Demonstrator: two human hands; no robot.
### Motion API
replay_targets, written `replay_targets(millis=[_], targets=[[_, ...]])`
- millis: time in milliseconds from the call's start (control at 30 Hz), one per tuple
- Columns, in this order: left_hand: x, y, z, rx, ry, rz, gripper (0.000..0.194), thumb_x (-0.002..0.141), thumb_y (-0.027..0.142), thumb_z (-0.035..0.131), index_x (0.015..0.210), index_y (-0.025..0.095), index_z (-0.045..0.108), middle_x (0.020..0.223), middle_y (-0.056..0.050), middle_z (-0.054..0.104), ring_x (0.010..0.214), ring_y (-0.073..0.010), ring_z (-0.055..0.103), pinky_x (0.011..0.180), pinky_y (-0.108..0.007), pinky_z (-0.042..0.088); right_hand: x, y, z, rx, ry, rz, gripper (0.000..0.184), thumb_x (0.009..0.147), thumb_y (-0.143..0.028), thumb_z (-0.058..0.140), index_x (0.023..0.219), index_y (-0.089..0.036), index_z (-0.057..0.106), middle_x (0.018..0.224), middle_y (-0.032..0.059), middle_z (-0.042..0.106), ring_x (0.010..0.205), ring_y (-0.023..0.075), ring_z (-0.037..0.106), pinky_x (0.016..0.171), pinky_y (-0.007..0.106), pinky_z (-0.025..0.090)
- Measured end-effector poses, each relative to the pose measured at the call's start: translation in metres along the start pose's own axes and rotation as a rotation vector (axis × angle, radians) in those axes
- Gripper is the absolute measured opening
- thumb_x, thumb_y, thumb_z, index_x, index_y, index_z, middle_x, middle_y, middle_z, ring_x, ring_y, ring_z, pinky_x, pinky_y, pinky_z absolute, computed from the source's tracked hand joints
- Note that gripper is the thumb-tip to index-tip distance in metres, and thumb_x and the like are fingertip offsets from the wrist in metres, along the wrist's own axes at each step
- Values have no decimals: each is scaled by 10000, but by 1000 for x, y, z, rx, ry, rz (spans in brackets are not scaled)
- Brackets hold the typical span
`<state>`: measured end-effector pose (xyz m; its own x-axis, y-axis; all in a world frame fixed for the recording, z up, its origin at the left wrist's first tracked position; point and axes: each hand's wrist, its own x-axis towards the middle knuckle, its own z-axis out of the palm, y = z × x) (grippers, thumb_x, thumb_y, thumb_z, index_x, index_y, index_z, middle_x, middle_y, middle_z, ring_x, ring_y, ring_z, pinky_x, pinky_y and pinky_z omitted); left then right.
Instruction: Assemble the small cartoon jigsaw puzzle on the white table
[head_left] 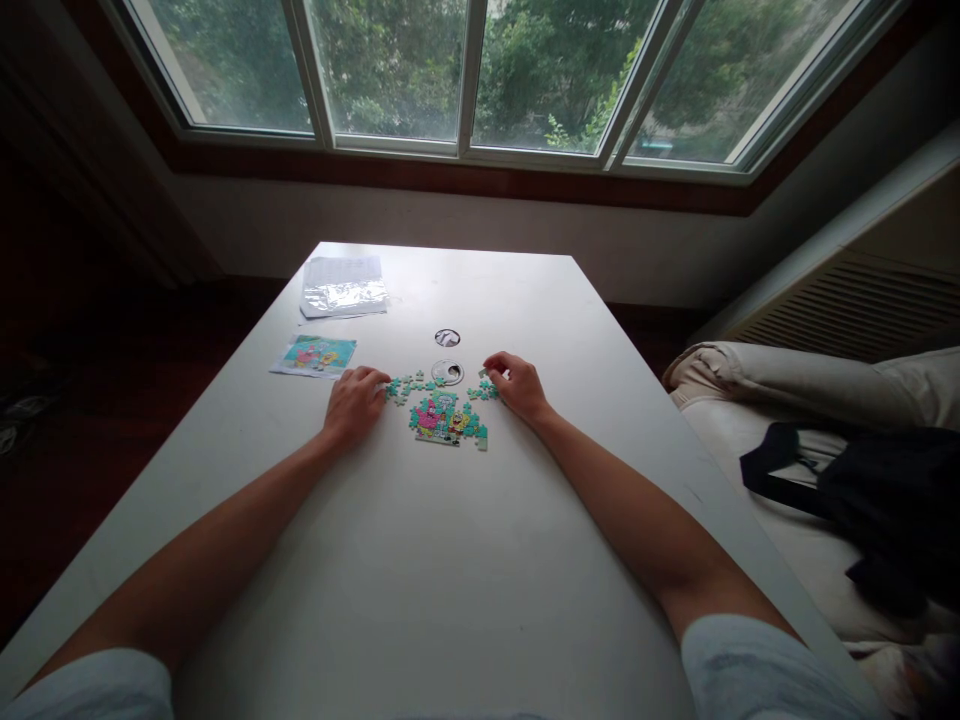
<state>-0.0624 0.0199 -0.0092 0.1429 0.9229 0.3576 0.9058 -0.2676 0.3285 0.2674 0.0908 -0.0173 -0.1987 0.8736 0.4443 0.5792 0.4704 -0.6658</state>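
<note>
A partly joined jigsaw puzzle [442, 420] lies on the white table, showing a pink figure and a yellow one on turquoise. Loose puzzle pieces [409, 385] are scattered above its left side, and more loose pieces [484, 391] lie at its upper right. My left hand [356, 405] rests on the table with fingers loosely stretched, their tips touching the edge of the left pieces. Above the right pieces, my right hand [519, 384] has thumb and forefinger drawn together at a small greenish puzzle piece [484, 373]; the fingers partly hide it.
Left of the puzzle lies a picture sheet [315, 355] with the same figures. Papers in a clear sleeve [343, 287] are farther back. Two round fittings [448, 338] sit in the tabletop [420, 580]. A dark bag [885, 490] lies on a pale seat [705, 420] at right.
</note>
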Motion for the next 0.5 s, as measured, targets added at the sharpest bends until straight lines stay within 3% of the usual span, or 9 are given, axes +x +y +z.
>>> replay_targets(millis=[267,500], targets=[[-1,2,6,-45,-105,190,394,1003,304,462,1370,261,600,1481,-39,546,1412,-277,403,1180,-473,339,5,22,-1,4,97,137,156,823,-233,593,896,-251,730,851,-12,746,764,179,666,774,341,535],[1,7,7,-45,-96,198,363,1035,319,417,1302,255,654,1356,-48,635,1281,-264,489,1119,-448,386,3,12,6,16,46,12,152,856,-215,605,909,-254,742,870,-12,761,818,178,675,819,334,514]])
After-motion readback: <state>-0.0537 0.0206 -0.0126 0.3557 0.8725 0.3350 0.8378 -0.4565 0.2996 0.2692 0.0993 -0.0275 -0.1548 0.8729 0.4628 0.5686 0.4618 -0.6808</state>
